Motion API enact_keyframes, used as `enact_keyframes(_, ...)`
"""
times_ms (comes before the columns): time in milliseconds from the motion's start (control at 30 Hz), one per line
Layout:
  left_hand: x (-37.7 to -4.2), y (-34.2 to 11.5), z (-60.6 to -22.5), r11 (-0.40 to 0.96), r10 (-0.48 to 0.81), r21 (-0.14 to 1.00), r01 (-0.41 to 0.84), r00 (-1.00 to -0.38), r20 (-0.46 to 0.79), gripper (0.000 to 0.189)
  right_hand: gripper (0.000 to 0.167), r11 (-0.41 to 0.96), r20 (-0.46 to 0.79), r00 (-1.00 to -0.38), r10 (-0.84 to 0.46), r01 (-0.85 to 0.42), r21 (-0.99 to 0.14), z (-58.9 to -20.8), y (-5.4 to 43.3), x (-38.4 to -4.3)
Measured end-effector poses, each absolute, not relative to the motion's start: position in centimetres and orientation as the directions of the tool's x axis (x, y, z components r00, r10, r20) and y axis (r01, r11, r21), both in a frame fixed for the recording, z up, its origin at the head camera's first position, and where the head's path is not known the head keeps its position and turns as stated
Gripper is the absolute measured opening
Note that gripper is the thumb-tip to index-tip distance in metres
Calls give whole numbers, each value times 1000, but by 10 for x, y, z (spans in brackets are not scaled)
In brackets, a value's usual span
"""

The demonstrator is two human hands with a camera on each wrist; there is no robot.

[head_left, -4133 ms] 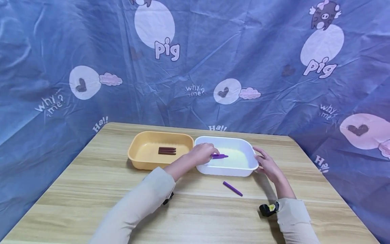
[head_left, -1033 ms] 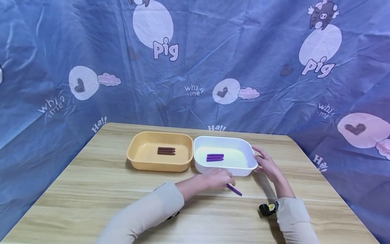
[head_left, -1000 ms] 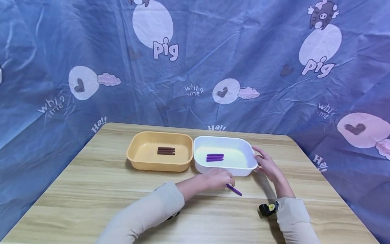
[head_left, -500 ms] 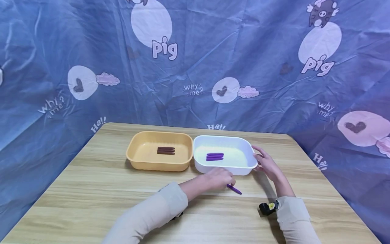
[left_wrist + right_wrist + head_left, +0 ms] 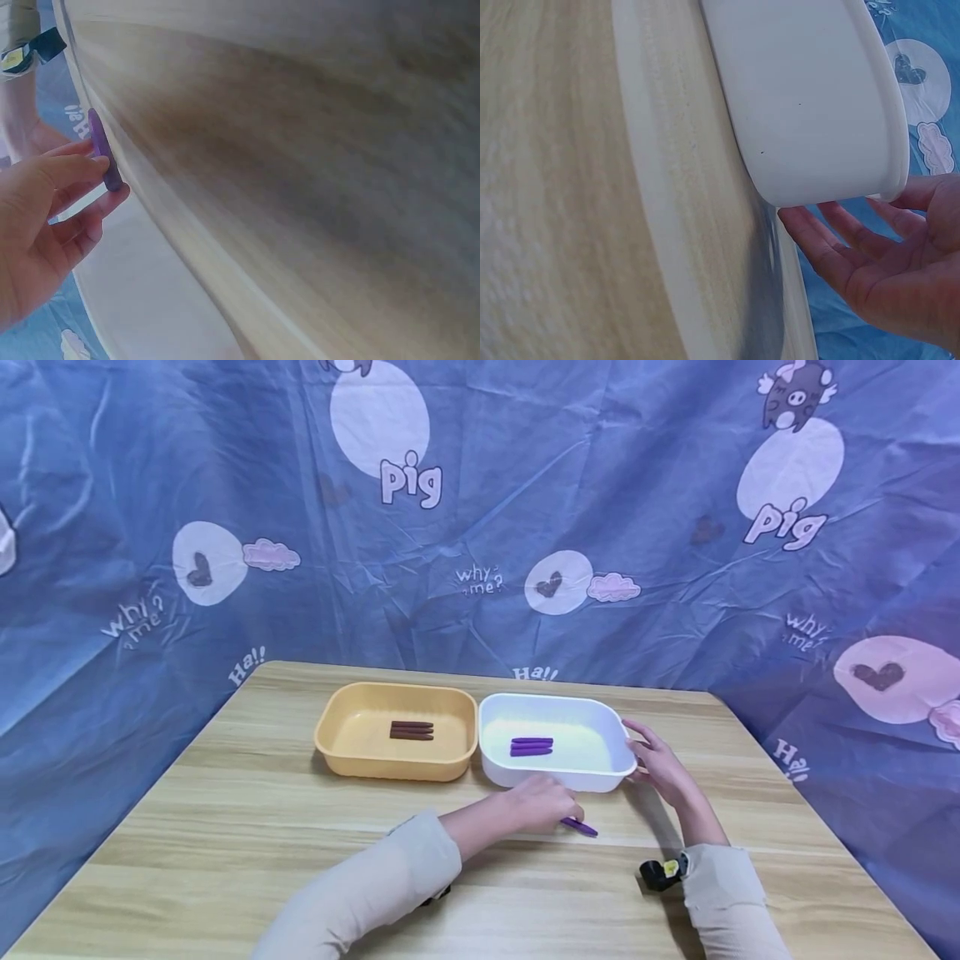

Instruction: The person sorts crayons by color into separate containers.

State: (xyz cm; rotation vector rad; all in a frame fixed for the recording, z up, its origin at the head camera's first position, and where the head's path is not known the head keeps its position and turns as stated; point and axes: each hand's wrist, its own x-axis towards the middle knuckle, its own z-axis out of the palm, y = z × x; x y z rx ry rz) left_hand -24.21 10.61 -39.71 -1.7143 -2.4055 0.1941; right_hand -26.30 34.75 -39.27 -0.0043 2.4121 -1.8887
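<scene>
My left hand (image 5: pixel 542 803) pinches a purple crayon (image 5: pixel 582 828) at the table, just in front of the white basket (image 5: pixel 558 782). In the left wrist view, thumb and fingertips hold this crayon (image 5: pixel 101 146) near one end. Inside the white basket, three purple crayons (image 5: pixel 531 747) lie side by side toward its left. My right hand (image 5: pixel 662 770) holds the basket's right end, thumb at the rim. The right wrist view shows its fingers against the outer wall of the basket (image 5: pixel 810 105); the thumb tip is hidden.
A yellow basket (image 5: pixel 397 768) stands against the white one's left side, with three brown crayons (image 5: pixel 412 730) lying in it. Both are on a wood-grain table (image 5: pixel 225 827). A blue printed cloth (image 5: pixel 480 510) hangs behind and at the sides.
My left hand came out of the white basket, where the purple crayons now lie in a row, and moved down to the loose crayon. That crayon has turned slightly. The right hand stayed put.
</scene>
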Motion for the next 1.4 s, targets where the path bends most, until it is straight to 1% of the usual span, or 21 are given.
enact_keyframes(133,-240,105,-391,336,942,-168,927,-328,75,33,51,245,-68,-997,-47,54,-968,-393,348,-263)
enact_keyframes(300,-239,101,-379,371,929,-126,920,-366,65,37,51,260,-65,-997,-45,51,-964,-393,347,-263)
enact_keyframes(567,-242,97,-366,389,921,-195,900,-374,110,36,51,252,-67,-997,-40,55,-966,-394,348,-263)
enact_keyframes(767,-246,90,-348,409,911,-204,890,-382,158,35,51,249,-69,-997,-45,56,-967,-395,347,-264)
enact_keyframes(900,-255,85,-338,438,894,-205,875,-400,202,33,51,247,-70,-997,-44,57,-967,-394,347,-264)
enact_keyframes(1100,-271,81,-330,497,859,-167,851,-456,234,36,51,246,-63,-997,-43,51,-968,-394,347,-264)
enact_keyframes(1300,-290,80,-337,576,808,-77,814,-552,203,32,51,240,-64,-997,-42,52,-969,-394,347,-264)
enact_keyframes(1400,-297,80,-343,605,786,-32,796,-590,183,28,51,236,-63,-997,-43,51,-971,-394,347,-264)
